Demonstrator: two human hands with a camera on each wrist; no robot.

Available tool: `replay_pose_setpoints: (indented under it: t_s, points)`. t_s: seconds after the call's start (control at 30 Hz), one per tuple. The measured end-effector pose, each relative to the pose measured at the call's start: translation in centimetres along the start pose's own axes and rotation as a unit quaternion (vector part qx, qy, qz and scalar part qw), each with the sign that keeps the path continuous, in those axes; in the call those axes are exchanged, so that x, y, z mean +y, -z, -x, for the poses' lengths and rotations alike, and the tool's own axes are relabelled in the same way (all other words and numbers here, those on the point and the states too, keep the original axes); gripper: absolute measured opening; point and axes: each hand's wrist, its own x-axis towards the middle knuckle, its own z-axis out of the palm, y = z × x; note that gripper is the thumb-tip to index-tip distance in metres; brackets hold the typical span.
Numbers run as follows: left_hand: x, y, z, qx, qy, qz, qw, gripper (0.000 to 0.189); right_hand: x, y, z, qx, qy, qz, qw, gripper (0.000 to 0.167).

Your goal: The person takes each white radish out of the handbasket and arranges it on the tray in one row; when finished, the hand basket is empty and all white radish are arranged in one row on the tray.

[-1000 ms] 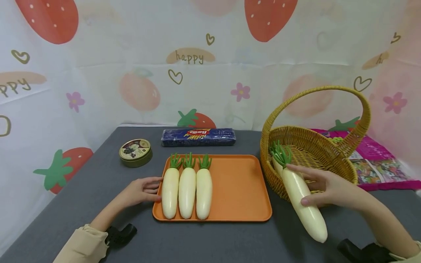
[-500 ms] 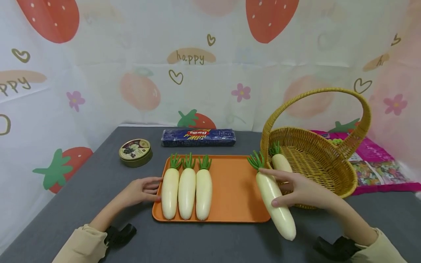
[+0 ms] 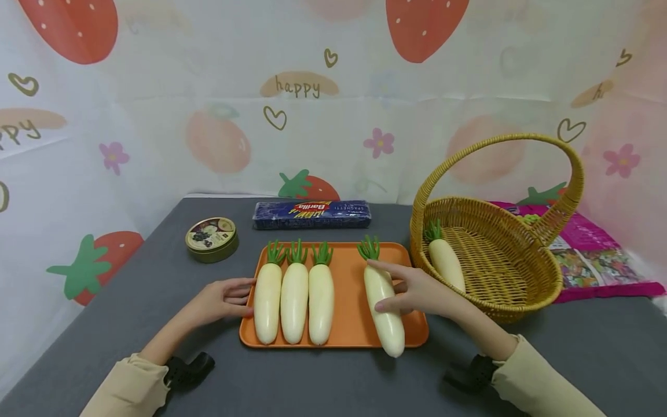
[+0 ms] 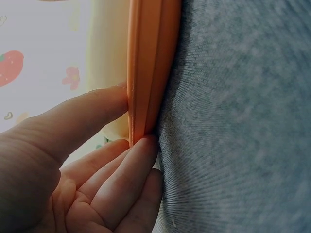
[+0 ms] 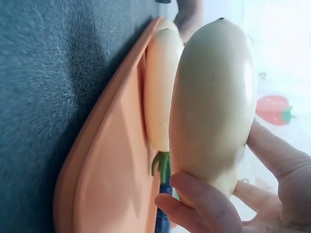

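Note:
My right hand holds a white radish with green leaves, thumb on one side and fingers on the other. It is tilted above the right part of the orange tray. In the right wrist view the radish fills the middle, its bare end upward. My left hand is at the tray's left rim; in the left wrist view thumb and fingertips hold the rim. Three radishes lie side by side on the tray's left half. Another radish lies in the wicker basket.
The basket, with a tall arched handle, stands right of the tray. Behind the tray lies a blue spaghetti pack. A round tin sits at the back left. A pink bag lies behind the basket, against the printed curtain.
My right hand has carried the radish left from the basket's front to above the tray's right part. The radish in the basket has come into fuller view. My left hand stays at the rim.

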Motion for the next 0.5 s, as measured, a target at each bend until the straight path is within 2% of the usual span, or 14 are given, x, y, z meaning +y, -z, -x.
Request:
replay_pose_setpoints:
  t_s: [0.2, 0.37, 0.5]
  points:
    - [0.1, 0.1, 0.1, 0.000, 0.007, -0.004, 1.0000, 0.070, 0.1, -0.8, -2.4, 0.011, -0.008, 0.024, 0.9996, 0.077]
    - [0.1, 0.2, 0.2, -0.012, 0.014, 0.015, 0.9997, 0.072, 0.1, -1.5, -4.1, 0.019, -0.001, 0.096, 0.9952, 0.077]
    - [0.0, 0.4, 0.1, -0.031, 0.004, 0.019, 0.9993, 0.072, 0.3, -2.1, -5.1, 0.020, -0.013, 0.134, 0.9907, 0.078]
